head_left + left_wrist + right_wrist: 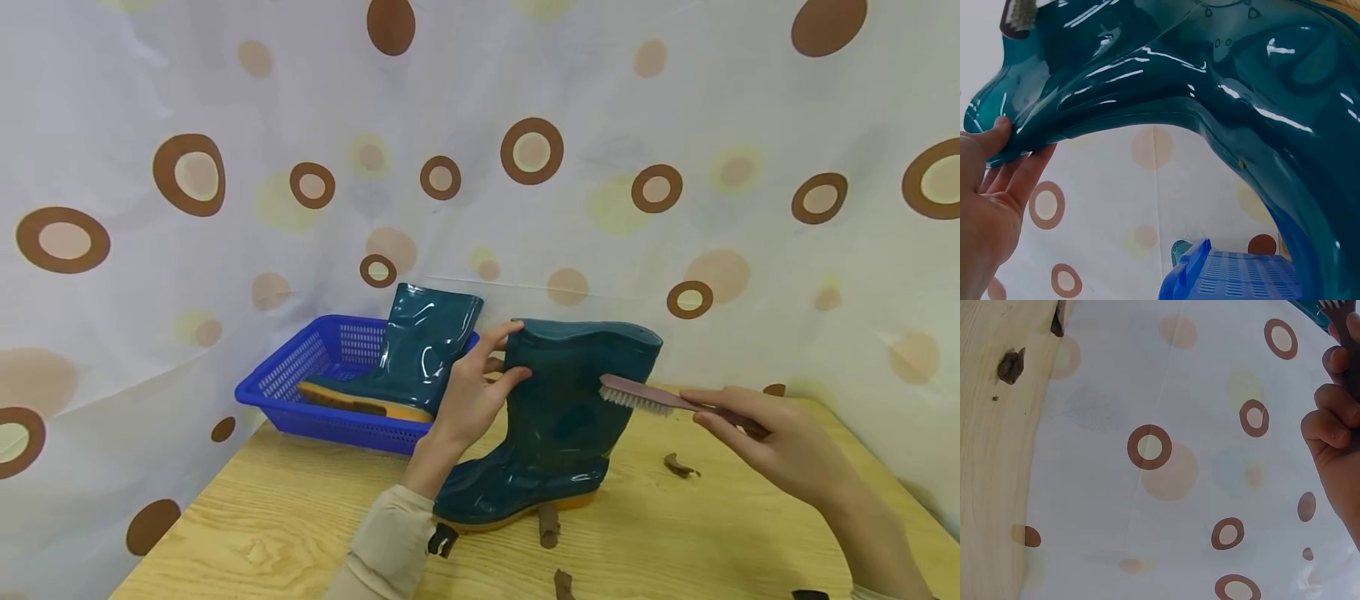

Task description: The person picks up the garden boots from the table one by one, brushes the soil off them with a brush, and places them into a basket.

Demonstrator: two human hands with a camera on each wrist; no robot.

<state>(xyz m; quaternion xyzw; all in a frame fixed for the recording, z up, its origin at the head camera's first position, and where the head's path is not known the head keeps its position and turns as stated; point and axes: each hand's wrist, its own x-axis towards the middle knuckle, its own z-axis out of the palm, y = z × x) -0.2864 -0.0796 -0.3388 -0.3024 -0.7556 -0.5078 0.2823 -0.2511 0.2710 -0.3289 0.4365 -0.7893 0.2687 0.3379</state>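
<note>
A dark green rubber boot [570, 400] with a yellow sole stands on the wooden table, toe pointing left. My left hand [472, 387] pinches the upper edge of its shaft between thumb and fingers; the left wrist view shows the same grip, with the glossy shaft [1141, 81] stretching away from the hand [991, 200]. My right hand [780, 442] grips a pinkish scrub brush [645, 393] by the handle. White bristles face down and toward the boot, the brush head overlapping the shaft's right side. In the right wrist view, curled fingers [1332, 419] wrap the brush handle.
A second green boot [427, 346] leans in a blue plastic basket [337, 429] at the back left. Brown curled scraps [678, 467] lie right of the standing boot, and another brown piece [549, 525] lies by its sole. A dotted curtain [480, 233] hangs behind the table.
</note>
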